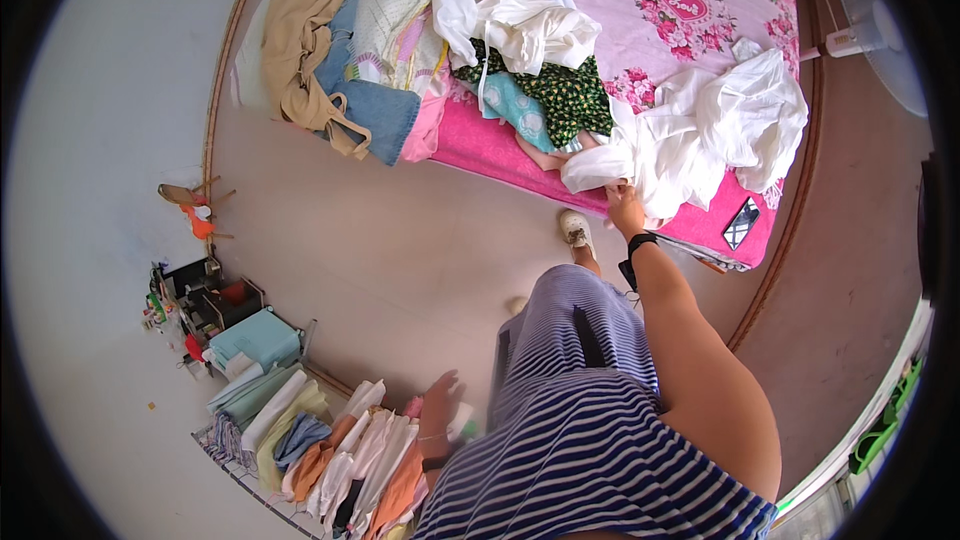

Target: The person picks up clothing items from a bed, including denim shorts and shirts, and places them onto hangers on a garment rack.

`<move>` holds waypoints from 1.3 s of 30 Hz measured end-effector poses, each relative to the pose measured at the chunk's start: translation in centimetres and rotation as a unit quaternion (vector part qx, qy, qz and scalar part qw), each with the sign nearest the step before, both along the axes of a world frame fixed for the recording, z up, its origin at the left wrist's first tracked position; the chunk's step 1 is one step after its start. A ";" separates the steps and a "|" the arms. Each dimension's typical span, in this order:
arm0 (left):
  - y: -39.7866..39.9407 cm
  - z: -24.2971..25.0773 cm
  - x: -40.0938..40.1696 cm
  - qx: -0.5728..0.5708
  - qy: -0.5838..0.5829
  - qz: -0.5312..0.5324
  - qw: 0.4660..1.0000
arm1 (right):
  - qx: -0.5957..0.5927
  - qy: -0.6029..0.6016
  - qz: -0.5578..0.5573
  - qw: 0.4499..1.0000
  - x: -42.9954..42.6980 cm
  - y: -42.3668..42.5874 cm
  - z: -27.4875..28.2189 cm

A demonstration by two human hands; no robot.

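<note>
My right hand [624, 208] is at the front edge of the bed, its fingers closed on the lower edge of a crumpled white garment [675, 139]. A black band [642, 241] is around that wrist. My left hand [440, 394] hangs low at my side, close to the row of hung clothes, with nothing seen in it. A dark green floral garment [574, 101] and a turquoise patterned cloth [517, 106] lie left of the white garment. Above them another white garment [525, 19] is heaped.
Tan clothing [300, 37] and a denim piece [379, 116] lie at the bed's left end. A phone [741, 223] rests on the pink bed edge [499, 154]. Clothes hang on a rack [251, 491] at lower left, near a light-blue suitcase [259, 339]. A fan [874, 34] stands right.
</note>
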State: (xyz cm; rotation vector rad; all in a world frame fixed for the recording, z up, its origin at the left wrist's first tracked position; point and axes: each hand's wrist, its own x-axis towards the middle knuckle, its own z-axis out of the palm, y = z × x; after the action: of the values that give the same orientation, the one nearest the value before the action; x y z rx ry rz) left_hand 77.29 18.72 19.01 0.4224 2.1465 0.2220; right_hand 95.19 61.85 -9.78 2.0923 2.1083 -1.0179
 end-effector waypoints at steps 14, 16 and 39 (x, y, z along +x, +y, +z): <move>5.4 2.4 -7.1 0.324 -0.219 0.310 0.866 | -0.214 0.393 0.590 0.672 -16.5 -12.7 33.6; 5.9 4.9 -8.5 0.350 -0.278 0.406 0.797 | -0.239 0.445 0.643 0.575 -17.9 -16.5 36.8; -16.2 10.1 -11.2 0.622 0.066 0.548 0.556 | -0.640 0.280 0.498 0.514 -41.4 -40.5 32.8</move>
State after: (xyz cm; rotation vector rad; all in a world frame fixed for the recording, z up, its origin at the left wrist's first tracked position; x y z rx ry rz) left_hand 66.08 2.49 29.12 -0.2847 1.6896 2.5378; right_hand 53.74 21.32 22.98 -0.2091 1.1884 -1.9790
